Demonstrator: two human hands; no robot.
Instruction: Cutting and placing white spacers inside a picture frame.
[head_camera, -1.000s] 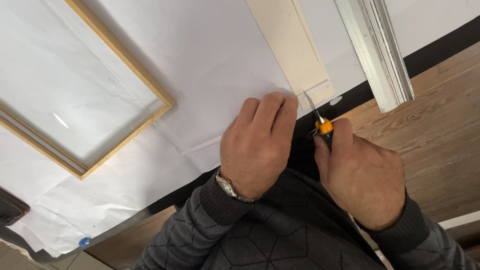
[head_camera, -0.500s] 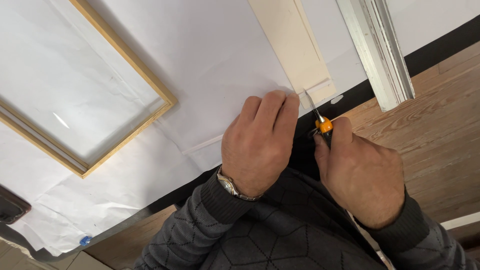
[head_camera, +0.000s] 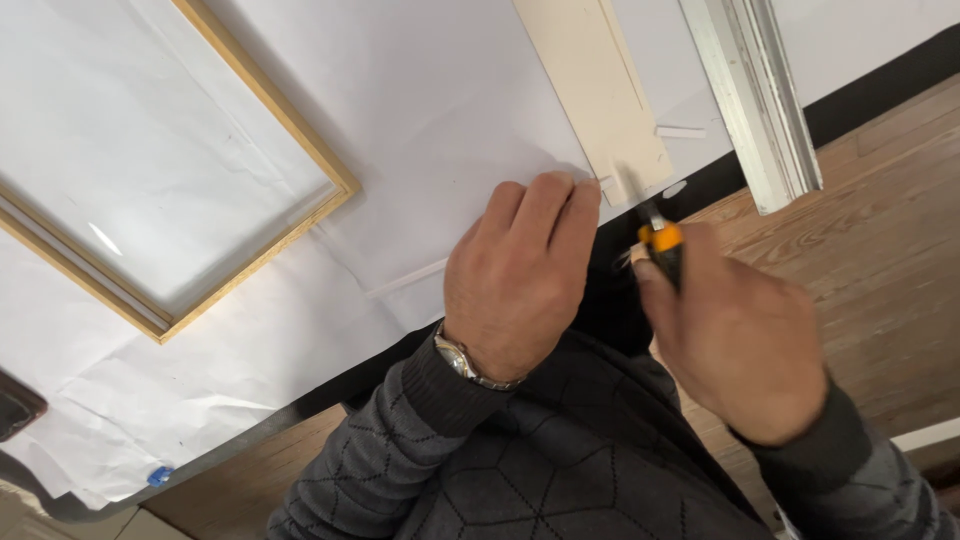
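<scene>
Nearest the camera, both arms wear a dark grey patterned sweater, and a metal wristwatch sits on the left wrist. The left hand lies palm down on the white paper that covers the bench, its fingers held together and pressed flat; they grip nothing, and their tips rest just short of the near end of a cream strip of board. To the right of those fingers, the right hand is blurred; its fingers are curled tight around a craft knife with an orange and black handle. The knife's thin blade points away from the fingers and meets the near corner of the cream strip, close beside the left fingertips. Farther out, to the right of the strip, a small white offcut lies on the paper, and past it a pale moulded frame rail runs over the bench's edge above the wooden floor. Far to the left of the left fingers lies a light wooden frame with glass.
</scene>
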